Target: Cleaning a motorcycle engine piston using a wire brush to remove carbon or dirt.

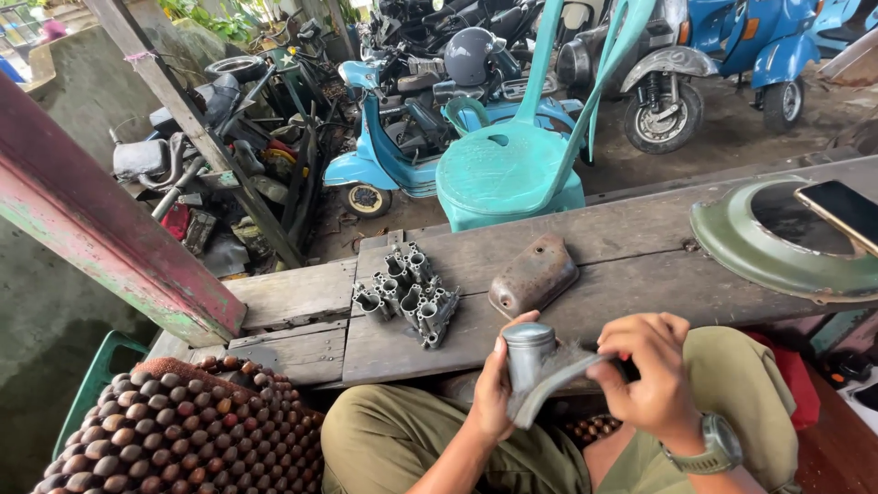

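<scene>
Left hand (494, 389) wraps its grip round a small dull-grey metal cylinder with a domed cap (529, 352), held upright over the lap, just in front of the near edge of the bench. Right hand (651, 370) has its grip pinched shut on a curved grey strip of abrasive sheet (549, 389) that runs up against the cylinder's lower side.

Risks, as I judge them:
- Cylinder is smooth and held only by fingers and thumb — a hard stroke of the strip could twist it loose, and it would drop onto the olive-trousered lap or roll off toward the floor.
- Left thumb sits close to where the strip bears; a slip could scrape skin.
- The strip looks worn and limp; it may fold or tear under pressure.
- On the weathered grey plank bench (631, 274), the cluster of small grey cast-metal carburettor bodies (409, 293) lies loose near a gap between boards — a knock could scatter them.

Count:
- Cylinder: one. Abrasive strip: one.
- Cast-metal bodies: roughly four to six, tangled, exact number unclear.
- Rusty brown rounded metal cover (532, 274): one, beside the cluster.
- Green curved metal ring-shaped panel (732, 242): one, far right, with one dark phone (846, 210) resting on it.
- Teal plastic chair (512, 169): one behind the bench.
- Brown wooden beaded seat mat (174, 430): one, lower left.
- Blue scooters beyond: at least three.
</scene>
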